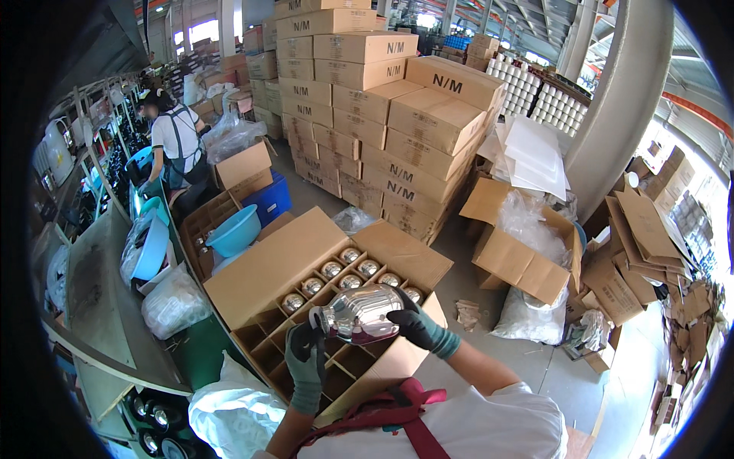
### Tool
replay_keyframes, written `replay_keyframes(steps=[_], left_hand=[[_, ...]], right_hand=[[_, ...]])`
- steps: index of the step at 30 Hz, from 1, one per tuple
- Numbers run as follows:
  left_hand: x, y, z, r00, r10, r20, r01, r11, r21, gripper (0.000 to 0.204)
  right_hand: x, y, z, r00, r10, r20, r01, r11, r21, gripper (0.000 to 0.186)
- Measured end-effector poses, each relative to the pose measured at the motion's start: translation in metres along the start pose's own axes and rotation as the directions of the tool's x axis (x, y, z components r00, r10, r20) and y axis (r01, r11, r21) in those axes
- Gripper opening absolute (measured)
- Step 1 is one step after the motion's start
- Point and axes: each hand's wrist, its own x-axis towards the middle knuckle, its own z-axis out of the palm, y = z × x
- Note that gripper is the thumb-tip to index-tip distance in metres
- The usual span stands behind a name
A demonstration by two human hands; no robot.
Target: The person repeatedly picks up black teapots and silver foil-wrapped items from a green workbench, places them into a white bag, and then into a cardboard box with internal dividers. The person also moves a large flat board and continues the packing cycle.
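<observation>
Holding 1 silvery flask point(359, 312) sideways over the divided carton point(275, 268), fingers of the left hand point(306, 358) and right hand point(423, 327) curled against opposite ends, seems a packing or checking step, likely next calling for careful upright turning.

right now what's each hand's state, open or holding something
Left gloved hand: closed, holding the neck end of the silvered flask liner.
Right gloved hand: closed, holding the same liner's opposite end.
</observation>
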Motion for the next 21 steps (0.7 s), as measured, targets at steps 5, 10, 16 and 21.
replay_keyframes(steps=[5,10,16,21], left_hand=[[-0.006,0.02,-0.019,0.977,0.21,0.049,-0.214,0.915,0.342,0.018],[-0.016,0.031,-0.017,0.989,0.123,0.078,-0.141,0.948,0.287,0.023],[-0.02,0.032,-0.018,0.973,0.141,0.183,-0.199,0.913,0.355,0.032],[-0.026,0.027,-0.01,0.982,0.13,0.137,-0.182,0.843,0.507,0.04]], right_hand=[[0.001,0.019,0.017,0.997,-0.082,0.01,0.082,0.968,-0.237,0.082],[-0.003,0.042,0.007,0.989,-0.148,-0.014,0.139,0.953,-0.27,0.085],[-0.009,0.075,-0.007,0.99,-0.116,-0.079,0.108,0.989,-0.099,0.078],[-0.019,0.066,0.009,0.986,-0.051,-0.157,0.032,0.992,-0.12,0.081]])
